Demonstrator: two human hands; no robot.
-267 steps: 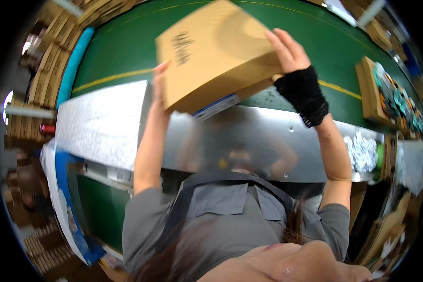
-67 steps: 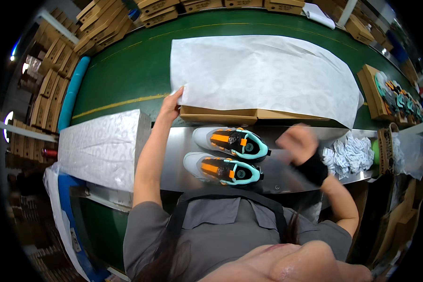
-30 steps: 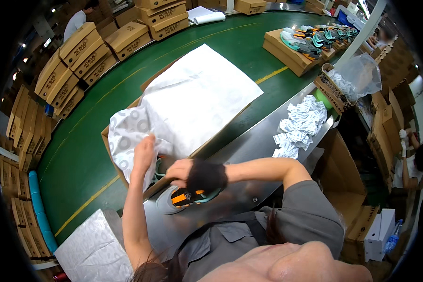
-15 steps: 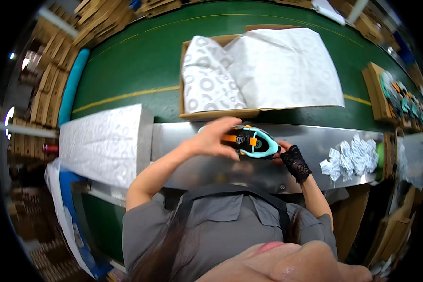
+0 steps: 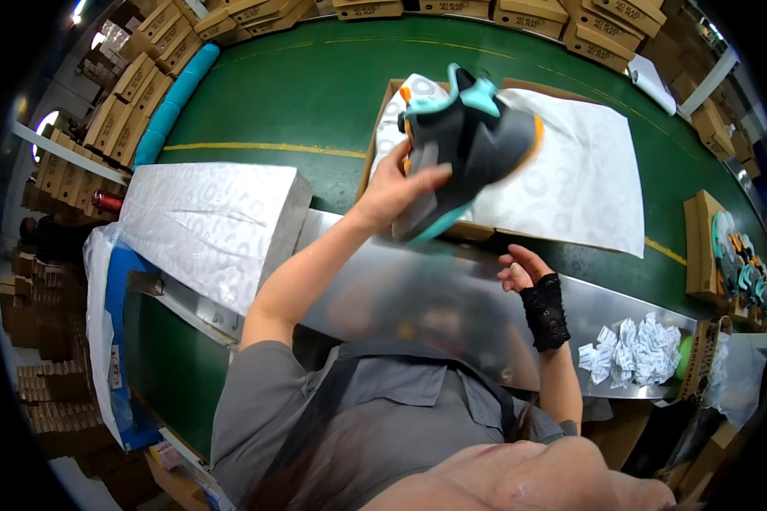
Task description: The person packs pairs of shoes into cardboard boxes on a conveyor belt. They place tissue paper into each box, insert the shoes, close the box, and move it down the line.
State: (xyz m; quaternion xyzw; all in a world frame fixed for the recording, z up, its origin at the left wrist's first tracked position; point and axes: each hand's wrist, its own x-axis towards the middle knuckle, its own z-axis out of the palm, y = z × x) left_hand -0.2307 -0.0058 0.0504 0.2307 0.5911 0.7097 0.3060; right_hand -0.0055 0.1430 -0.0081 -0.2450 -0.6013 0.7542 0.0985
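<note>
My left hand (image 5: 398,189) grips a pair of grey, teal and orange sneakers (image 5: 462,140), raised over an open cardboard shoe box (image 5: 383,100) lined with white printed tissue paper (image 5: 571,179). The paper spills over the box's right side onto the green belt. My right hand (image 5: 522,268), in a black lace fingerless glove, hovers with loose fingers over the shiny metal shelf (image 5: 452,298) just below the box, holding nothing.
A thick stack of white printed tissue sheets (image 5: 204,226) lies at left. Crumpled paper wads (image 5: 635,353) sit on the shelf's right end. A tray of more sneakers (image 5: 733,264) stands at far right. Stacked cardboard boxes (image 5: 145,51) line the green conveyor belt (image 5: 298,94).
The sneakers were on the metal shelf under both hands; now my left hand has lifted them up over the lined box, and my right hand has let go.
</note>
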